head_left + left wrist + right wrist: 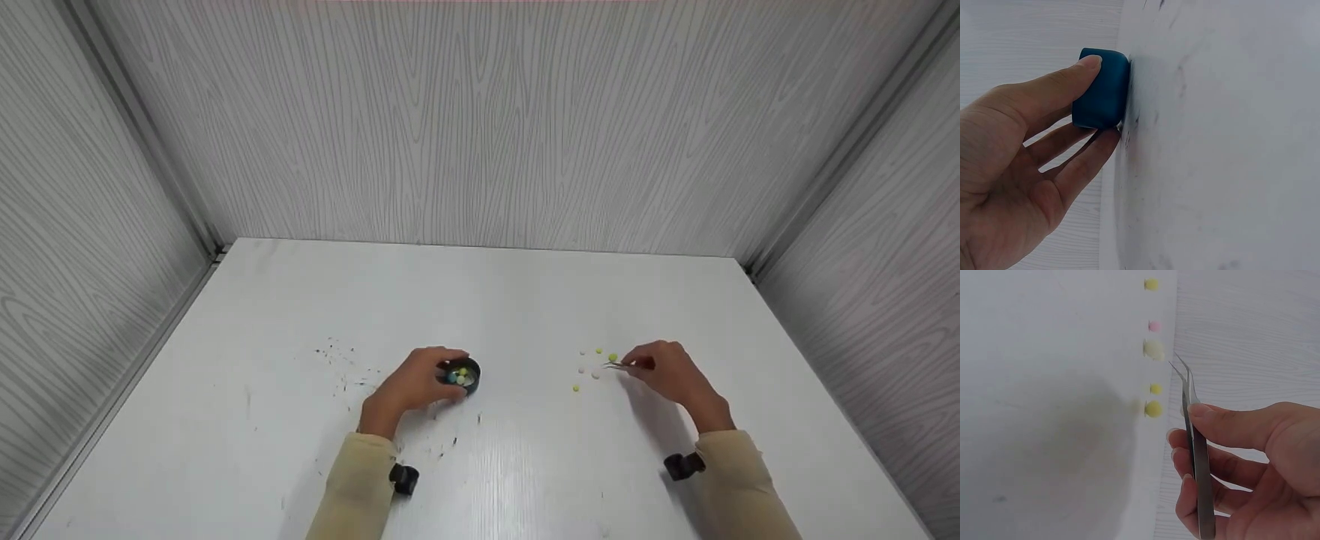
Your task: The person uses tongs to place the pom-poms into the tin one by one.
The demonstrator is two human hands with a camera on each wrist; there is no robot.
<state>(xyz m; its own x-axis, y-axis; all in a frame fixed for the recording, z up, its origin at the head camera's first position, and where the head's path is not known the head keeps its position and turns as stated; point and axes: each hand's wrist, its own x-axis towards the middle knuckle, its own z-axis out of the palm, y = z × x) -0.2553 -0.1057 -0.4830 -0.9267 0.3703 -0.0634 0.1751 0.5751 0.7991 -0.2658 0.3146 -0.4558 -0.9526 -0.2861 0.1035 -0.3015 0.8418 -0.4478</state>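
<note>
Left of centre, near front edge: left hand (409,388) grips the small dark cup (461,373) of beads.
Right of centre: loose beads (598,365) on the surface (525,300).
Farther right: right hand (667,371) pinches tweezers (1196,444), tips pointing left, just beside the beads.

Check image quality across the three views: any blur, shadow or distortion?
Head view: sharp, even light, wide-angle bowing at the walls. Left wrist view: blue cup crisp, table soft and grey. Right wrist view: tweezers sharp, broad hand shadow on table, beads slightly soft.
</note>
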